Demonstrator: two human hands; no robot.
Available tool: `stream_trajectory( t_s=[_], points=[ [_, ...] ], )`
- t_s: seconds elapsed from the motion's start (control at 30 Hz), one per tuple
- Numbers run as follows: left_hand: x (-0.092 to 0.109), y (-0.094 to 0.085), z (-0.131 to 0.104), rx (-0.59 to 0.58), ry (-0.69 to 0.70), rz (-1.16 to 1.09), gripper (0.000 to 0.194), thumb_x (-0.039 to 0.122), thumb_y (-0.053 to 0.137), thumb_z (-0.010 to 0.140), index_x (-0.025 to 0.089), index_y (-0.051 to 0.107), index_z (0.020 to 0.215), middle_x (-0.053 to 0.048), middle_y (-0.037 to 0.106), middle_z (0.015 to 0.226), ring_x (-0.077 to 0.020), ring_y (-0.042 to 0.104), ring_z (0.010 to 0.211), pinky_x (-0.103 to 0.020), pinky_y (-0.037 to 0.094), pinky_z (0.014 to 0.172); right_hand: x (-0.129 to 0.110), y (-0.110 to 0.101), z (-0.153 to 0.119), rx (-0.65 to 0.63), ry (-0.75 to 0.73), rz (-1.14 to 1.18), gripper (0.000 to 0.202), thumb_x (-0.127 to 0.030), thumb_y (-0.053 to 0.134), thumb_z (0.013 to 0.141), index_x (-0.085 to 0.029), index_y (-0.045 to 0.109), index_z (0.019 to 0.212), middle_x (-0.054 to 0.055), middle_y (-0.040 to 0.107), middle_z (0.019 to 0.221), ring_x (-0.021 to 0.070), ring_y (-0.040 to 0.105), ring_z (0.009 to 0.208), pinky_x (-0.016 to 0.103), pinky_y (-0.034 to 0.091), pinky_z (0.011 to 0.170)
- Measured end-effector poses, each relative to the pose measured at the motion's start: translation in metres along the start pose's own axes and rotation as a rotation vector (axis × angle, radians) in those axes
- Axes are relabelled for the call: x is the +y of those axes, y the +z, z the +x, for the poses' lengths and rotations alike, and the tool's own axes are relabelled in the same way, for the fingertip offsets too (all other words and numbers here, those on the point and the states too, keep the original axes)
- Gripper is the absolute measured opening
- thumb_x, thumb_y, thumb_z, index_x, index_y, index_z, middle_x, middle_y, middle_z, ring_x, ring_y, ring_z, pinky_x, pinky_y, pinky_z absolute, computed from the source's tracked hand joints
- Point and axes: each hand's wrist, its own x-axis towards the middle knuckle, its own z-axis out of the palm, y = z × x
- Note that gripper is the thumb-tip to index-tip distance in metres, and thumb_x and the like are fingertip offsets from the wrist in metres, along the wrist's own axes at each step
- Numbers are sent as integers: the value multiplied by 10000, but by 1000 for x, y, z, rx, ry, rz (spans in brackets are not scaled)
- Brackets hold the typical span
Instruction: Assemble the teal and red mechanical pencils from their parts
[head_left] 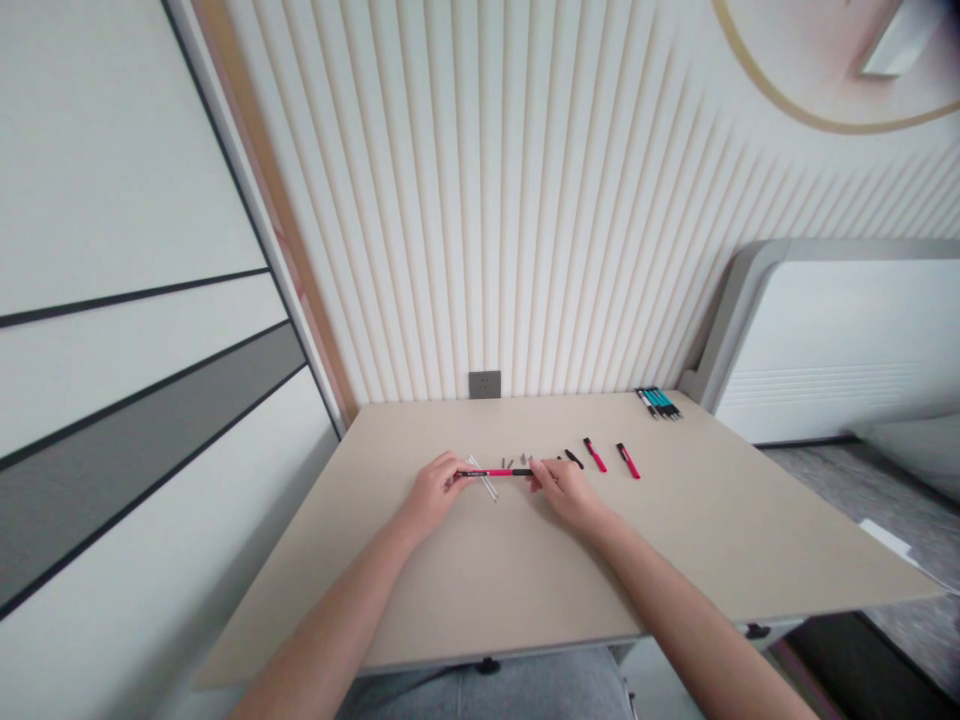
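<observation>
A red and black pen is held level above the table by both hands. My left hand is closed on its left end, and my right hand pinches the black right end. Thin white sticks, which look like pen refills, lie on the table behind and below the pen. Several tiny metallic parts rest just beyond it. To the right of my right hand are a small black pen part, a red pen barrel with a black end and another like it.
Several teal and black pens lie side by side at the table's back right corner. The beige table meets a ribbed wall with a dark socket. A white cabinet stands left; a bed headboard is at right.
</observation>
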Motion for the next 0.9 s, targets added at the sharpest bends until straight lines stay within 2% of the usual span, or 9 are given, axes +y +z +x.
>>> stream_trajectory(
  t_s=[0.1, 0.17, 0.27, 0.4, 0.47, 0.63, 0.73, 0.83, 0.9],
  points=[
    [-1, 0, 0, 43, -29, 26, 109, 249, 575, 876, 178, 656, 886, -21, 592, 779, -131, 527, 684, -235, 418, 623, 1, 0, -1, 89, -50, 19, 267, -402, 485, 906, -222, 653, 1008, 33, 681, 886, 161, 608, 812, 279, 440, 762],
    [0, 0, 1, 55, -31, 33, 105, 246, 574, 876, 176, 653, 874, -18, 585, 770, -132, 524, 683, -236, 414, 625, 2, 0, 0, 124, -99, 28, 280, -389, 563, 861, -222, 624, 1077, 42, 671, 944, 172, 601, 865, 297, 440, 801],
    [1, 0, 0, 36, -15, 29, 104, 243, 571, 878, 178, 652, 877, -20, 584, 777, -136, 529, 695, -238, 419, 632, 3, 1, 1, 128, -130, 2, 217, -376, 517, 896, -213, 653, 940, 45, 675, 881, 175, 601, 849, 299, 433, 807],
    [-1, 1, -1, -1, 8, 8, 99, 217, 573, 876, 178, 660, 902, -25, 589, 801, -134, 533, 701, -236, 423, 634, 1, 1, 1, 55, -65, -77, 474, -376, 335, 977, -206, 625, 643, 36, 659, 693, 152, 595, 693, 287, 421, 769],
    [-3, 1, -1, 4, 6, 8, 92, 204, 579, 872, 174, 660, 904, -24, 588, 804, -132, 534, 702, -233, 420, 633, 1, 1, 1, 74, -48, -57, 461, -378, 322, 979, -205, 648, 704, 42, 671, 733, 154, 600, 706, 286, 427, 758],
    [-4, 0, -1, 25, -7, 26, 81, 194, 591, 865, 172, 658, 905, -21, 592, 797, -131, 531, 703, -229, 418, 636, 5, 2, 1, 165, -175, 0, 279, -391, 548, 881, -212, 614, 1085, 58, 670, 935, 190, 594, 859, 329, 431, 807],
    [-3, -1, -1, 9, -3, 18, 82, 184, 586, 866, 172, 661, 898, -24, 600, 803, -131, 535, 712, -231, 427, 645, 6, 4, 2, 142, -199, -50, 225, -368, 494, 918, -209, 654, 917, 53, 671, 841, 190, 589, 813, 331, 418, 781],
    [-3, -1, -2, -6, -4, 6, 81, 192, 586, 866, 171, 662, 887, -26, 604, 814, -131, 541, 712, -233, 431, 645, 6, 5, 2, 102, -147, -101, 379, -368, 399, 961, -205, 648, 725, 43, 651, 718, 175, 581, 722, 321, 406, 738],
    [-4, 0, -2, -11, -12, 4, 85, 191, 586, 866, 172, 665, 892, -25, 603, 817, -129, 543, 708, -232, 430, 639, 7, 5, 2, 103, -124, -94, 371, -379, 402, 959, -209, 658, 751, 40, 655, 727, 174, 584, 718, 319, 409, 735]
  ],
)
